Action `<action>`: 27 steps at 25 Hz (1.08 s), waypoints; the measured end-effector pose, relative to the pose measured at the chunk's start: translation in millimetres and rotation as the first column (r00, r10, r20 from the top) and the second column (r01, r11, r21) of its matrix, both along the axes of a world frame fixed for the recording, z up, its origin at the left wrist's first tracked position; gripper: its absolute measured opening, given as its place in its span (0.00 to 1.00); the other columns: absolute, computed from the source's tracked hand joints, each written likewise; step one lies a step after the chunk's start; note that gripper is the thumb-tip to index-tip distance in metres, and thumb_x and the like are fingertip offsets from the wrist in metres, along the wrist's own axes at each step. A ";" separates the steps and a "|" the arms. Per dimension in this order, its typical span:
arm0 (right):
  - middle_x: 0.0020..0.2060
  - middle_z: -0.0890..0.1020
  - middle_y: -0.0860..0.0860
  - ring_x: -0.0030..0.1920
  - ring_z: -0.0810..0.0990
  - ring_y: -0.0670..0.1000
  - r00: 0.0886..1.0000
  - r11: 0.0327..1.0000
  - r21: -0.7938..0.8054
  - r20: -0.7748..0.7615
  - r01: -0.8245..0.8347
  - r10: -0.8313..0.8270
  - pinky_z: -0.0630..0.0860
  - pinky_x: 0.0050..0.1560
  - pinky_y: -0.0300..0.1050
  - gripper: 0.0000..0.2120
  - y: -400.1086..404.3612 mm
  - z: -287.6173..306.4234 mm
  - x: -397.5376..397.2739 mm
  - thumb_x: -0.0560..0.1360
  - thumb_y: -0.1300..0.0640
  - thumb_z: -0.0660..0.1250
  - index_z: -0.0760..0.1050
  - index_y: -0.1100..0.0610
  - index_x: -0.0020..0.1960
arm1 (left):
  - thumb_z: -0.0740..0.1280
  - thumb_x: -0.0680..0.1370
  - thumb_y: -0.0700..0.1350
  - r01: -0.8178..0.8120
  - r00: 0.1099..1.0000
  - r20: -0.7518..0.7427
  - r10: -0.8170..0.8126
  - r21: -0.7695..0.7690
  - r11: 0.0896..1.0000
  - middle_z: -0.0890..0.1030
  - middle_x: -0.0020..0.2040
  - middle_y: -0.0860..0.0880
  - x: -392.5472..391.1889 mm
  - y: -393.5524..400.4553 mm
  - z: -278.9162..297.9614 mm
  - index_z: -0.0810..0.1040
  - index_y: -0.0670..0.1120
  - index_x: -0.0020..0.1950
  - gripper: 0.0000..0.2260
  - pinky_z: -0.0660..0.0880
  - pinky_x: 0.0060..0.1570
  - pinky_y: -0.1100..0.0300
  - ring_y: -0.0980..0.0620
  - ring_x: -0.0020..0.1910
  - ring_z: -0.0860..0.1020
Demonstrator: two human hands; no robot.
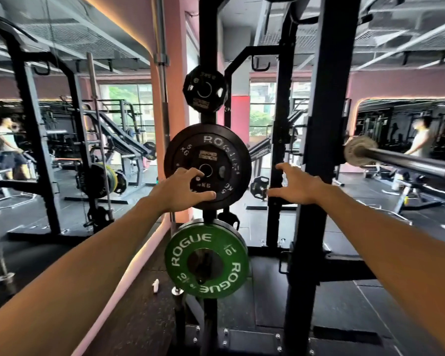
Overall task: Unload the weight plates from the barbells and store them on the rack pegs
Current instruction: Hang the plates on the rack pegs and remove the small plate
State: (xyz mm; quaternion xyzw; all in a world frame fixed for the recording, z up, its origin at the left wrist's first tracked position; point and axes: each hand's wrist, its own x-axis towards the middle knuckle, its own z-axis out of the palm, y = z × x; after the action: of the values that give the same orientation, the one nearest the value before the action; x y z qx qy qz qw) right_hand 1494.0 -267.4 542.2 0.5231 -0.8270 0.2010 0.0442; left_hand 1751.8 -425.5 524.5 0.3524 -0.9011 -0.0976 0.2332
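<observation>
The left hand lies against the face of the black plate, fingers spread and bent over its lower left, thumb along the bottom edge; it seems to be seating the plate or steadying it rather than gripping. The right hand hovers just off the plate's right edge, fingers loosely spread, holding nothing, probably ready to catch or square it. The plate hangs on the middle peg of the rack upright, where its weight is carried by the post. A smaller black plate sits on the peg above and a green plate below. The barbell sleeve at right looks bare.
</observation>
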 end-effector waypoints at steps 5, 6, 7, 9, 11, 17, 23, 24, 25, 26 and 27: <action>0.75 0.62 0.53 0.72 0.67 0.58 0.995 0.995 -0.009 0.020 0.102 -0.102 0.63 0.70 0.62 0.41 96.9 8.9 -38.9 0.71 0.37 0.68 0.53 0.47 0.76 | 0.62 0.60 0.78 0.102 0.994 -0.036 -0.103 -0.026 0.994 0.71 0.67 0.51 -51.2 71.2 20.7 0.70 0.58 0.68 0.41 0.70 0.65 0.45 0.47 0.64 0.73; 0.75 0.62 0.53 0.73 0.66 0.58 0.993 0.993 -0.016 0.029 0.113 -0.113 0.63 0.70 0.62 0.41 113.2 10.9 -47.3 0.71 0.37 0.69 0.53 0.47 0.76 | 0.62 0.59 0.79 0.116 0.992 -0.039 -0.117 -0.031 0.993 0.71 0.67 0.51 -61.8 82.5 23.4 0.69 0.58 0.68 0.43 0.70 0.65 0.45 0.47 0.64 0.73; 0.75 0.62 0.52 0.73 0.65 0.57 0.991 0.992 -0.024 0.037 0.128 -0.127 0.63 0.71 0.61 0.41 132.8 12.6 -58.3 0.71 0.37 0.69 0.54 0.47 0.76 | 0.61 0.59 0.80 0.135 0.990 -0.034 -0.136 -0.036 0.990 0.71 0.68 0.51 -76.1 95.1 25.3 0.68 0.58 0.69 0.44 0.70 0.64 0.44 0.46 0.64 0.73; 0.75 0.63 0.52 0.72 0.66 0.57 0.986 0.986 -0.029 0.040 0.162 -0.161 0.63 0.71 0.60 0.41 170.8 14.5 -85.4 0.70 0.37 0.69 0.54 0.48 0.76 | 0.61 0.60 0.79 0.169 0.985 -0.018 -0.170 -0.047 0.985 0.70 0.69 0.50 -106.8 123.7 29.3 0.68 0.57 0.70 0.44 0.70 0.64 0.43 0.45 0.64 0.73; 0.74 0.66 0.53 0.70 0.69 0.57 0.982 0.982 -0.028 0.034 0.185 -0.184 0.65 0.70 0.58 0.42 207.8 17.3 -116.4 0.70 0.37 0.69 0.55 0.48 0.76 | 0.61 0.60 0.79 0.206 0.978 -0.026 -0.207 -0.055 0.977 0.69 0.71 0.50 -142.9 150.1 32.3 0.68 0.58 0.70 0.43 0.70 0.65 0.43 0.46 0.65 0.73; 0.73 0.65 0.56 0.68 0.70 0.60 0.975 0.976 -0.012 0.049 0.216 -0.215 0.68 0.68 0.57 0.41 302.0 25.5 -220.7 0.71 0.39 0.70 0.55 0.50 0.76 | 0.65 0.63 0.75 0.243 0.966 -0.087 -0.245 -0.032 0.969 0.68 0.73 0.48 -264.7 234.9 34.6 0.68 0.59 0.70 0.39 0.67 0.68 0.45 0.46 0.69 0.69; 0.76 0.60 0.54 0.72 0.65 0.60 0.978 0.978 0.015 0.031 0.207 -0.208 0.64 0.71 0.59 0.39 347.7 30.6 -319.1 0.73 0.41 0.67 0.52 0.49 0.77 | 0.70 0.73 0.61 0.229 0.967 -0.100 -0.232 -0.042 0.972 0.67 0.73 0.47 -354.3 280.3 44.3 0.67 0.53 0.73 0.31 0.65 0.66 0.52 0.46 0.69 0.68; 0.76 0.59 0.54 0.73 0.65 0.59 0.979 0.980 0.018 0.030 0.200 -0.200 0.63 0.71 0.59 0.38 348.2 32.3 -331.0 0.74 0.41 0.67 0.52 0.49 0.77 | 0.70 0.73 0.60 0.220 0.968 -0.113 -0.223 -0.040 0.975 0.67 0.73 0.47 -364.7 280.1 47.2 0.67 0.53 0.72 0.31 0.65 0.66 0.52 0.45 0.69 0.69; 0.76 0.59 0.54 0.73 0.64 0.59 0.982 0.983 0.014 0.028 0.184 -0.184 0.63 0.71 0.60 0.37 346.6 33.3 -342.2 0.75 0.42 0.66 0.52 0.50 0.77 | 0.70 0.72 0.60 0.209 0.968 -0.129 -0.213 -0.042 0.977 0.68 0.72 0.47 -374.9 278.3 49.0 0.68 0.52 0.72 0.31 0.65 0.66 0.52 0.46 0.69 0.69; 0.76 0.59 0.54 0.73 0.64 0.58 0.986 0.987 0.002 0.032 0.161 -0.161 0.63 0.71 0.59 0.36 343.5 34.7 -351.6 0.76 0.43 0.65 0.52 0.50 0.77 | 0.70 0.73 0.58 0.196 0.969 -0.143 -0.200 -0.042 0.980 0.69 0.72 0.46 -384.3 275.3 49.3 0.68 0.52 0.72 0.30 0.65 0.66 0.52 0.46 0.68 0.70; 0.76 0.59 0.54 0.73 0.64 0.58 0.990 0.990 -0.015 0.035 0.137 -0.136 0.63 0.71 0.59 0.35 338.9 36.3 -360.7 0.77 0.44 0.64 0.52 0.51 0.77 | 0.70 0.74 0.57 0.184 0.971 -0.149 -0.189 -0.042 0.982 0.70 0.71 0.46 -393.7 271.6 49.0 0.68 0.52 0.72 0.28 0.65 0.66 0.53 0.46 0.68 0.70</action>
State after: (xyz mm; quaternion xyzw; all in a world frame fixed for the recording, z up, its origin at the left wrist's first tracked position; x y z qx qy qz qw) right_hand 1133.3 71.4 578.5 0.4614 -0.8598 0.2134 0.0483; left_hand 1358.1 -154.0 573.6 0.2544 -0.9110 -0.1332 0.2961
